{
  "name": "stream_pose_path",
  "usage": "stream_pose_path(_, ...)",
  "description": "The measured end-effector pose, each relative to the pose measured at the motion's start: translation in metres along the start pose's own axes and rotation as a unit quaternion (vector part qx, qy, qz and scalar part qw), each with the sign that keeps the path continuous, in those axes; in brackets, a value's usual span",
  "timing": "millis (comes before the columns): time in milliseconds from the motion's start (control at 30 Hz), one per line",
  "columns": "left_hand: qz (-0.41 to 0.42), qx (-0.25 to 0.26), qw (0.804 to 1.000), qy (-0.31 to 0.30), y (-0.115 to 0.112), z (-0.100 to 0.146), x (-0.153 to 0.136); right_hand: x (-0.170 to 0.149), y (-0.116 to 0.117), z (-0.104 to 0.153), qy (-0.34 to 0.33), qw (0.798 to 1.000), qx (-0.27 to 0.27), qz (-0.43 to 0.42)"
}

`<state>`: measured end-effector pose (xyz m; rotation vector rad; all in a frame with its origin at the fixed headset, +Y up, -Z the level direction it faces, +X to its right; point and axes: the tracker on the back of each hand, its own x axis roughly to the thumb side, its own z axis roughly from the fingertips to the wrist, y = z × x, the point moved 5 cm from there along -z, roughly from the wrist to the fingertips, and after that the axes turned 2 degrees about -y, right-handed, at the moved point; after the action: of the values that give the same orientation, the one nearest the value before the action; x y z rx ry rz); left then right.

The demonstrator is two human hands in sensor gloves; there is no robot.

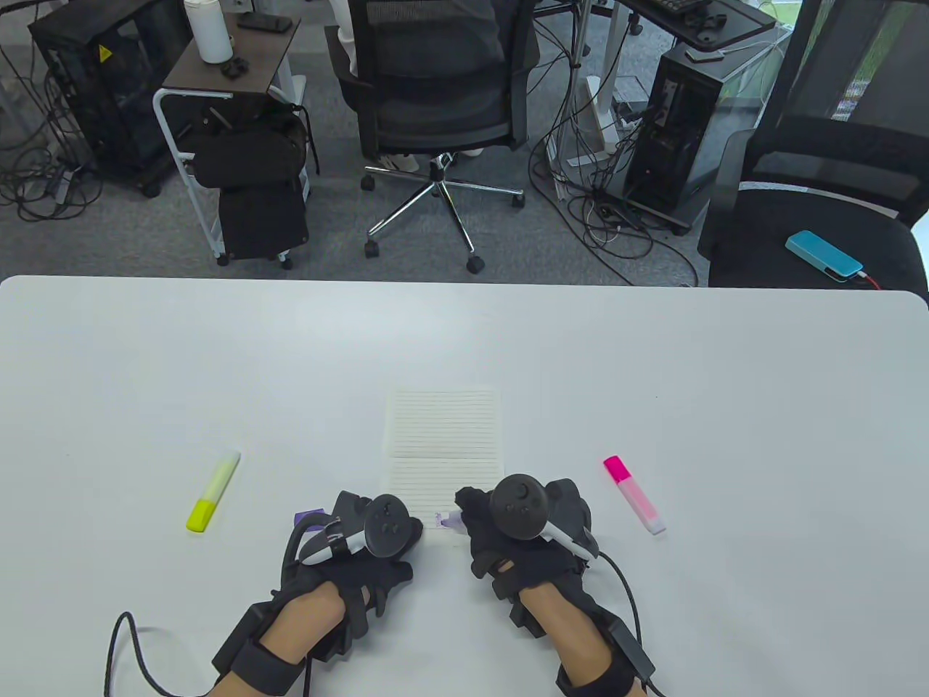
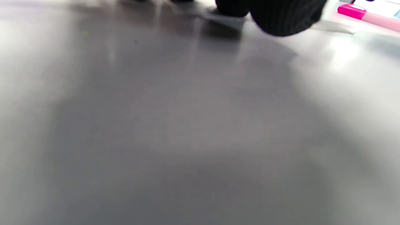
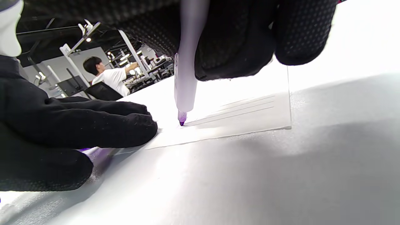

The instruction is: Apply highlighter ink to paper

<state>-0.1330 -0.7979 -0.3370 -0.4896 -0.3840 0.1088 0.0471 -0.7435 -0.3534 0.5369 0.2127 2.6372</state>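
My right hand (image 1: 526, 534) holds the pale purple highlighter pen (image 3: 186, 81) in its grip, tip touching the lined white paper sheet (image 1: 444, 446) at its near edge; my left hand (image 1: 355, 555) lies with straight fingers beside it on the white table (image 1: 726, 377).

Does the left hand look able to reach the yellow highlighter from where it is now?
Probably yes. The yellow highlighter lies uncapped-side free on the bare table, to the left of the left hand, with nothing between them, though that hand seems to be holding a purple cap.
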Motion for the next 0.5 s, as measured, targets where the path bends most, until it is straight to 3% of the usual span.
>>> stream_pose_path(133,-0.001,0.000,1.000,0.000,-0.0004,-0.0002,0.0000,-0.0026,0.0012,-0.0026,0.001,0.999,-0.035,0.010)
stream_pose_path(333,0.001,-0.001,1.000,0.000,-0.0004,-0.0003,-0.0002,-0.0017,0.0001,-0.0007,0.005,1.000,0.001,0.004)
stream_pose_path(500,0.000,0.000,1.000,0.000,-0.0004,-0.0001,-0.0003,-0.0050,0.0014,-0.0031,0.006,0.999,-0.034,0.009)
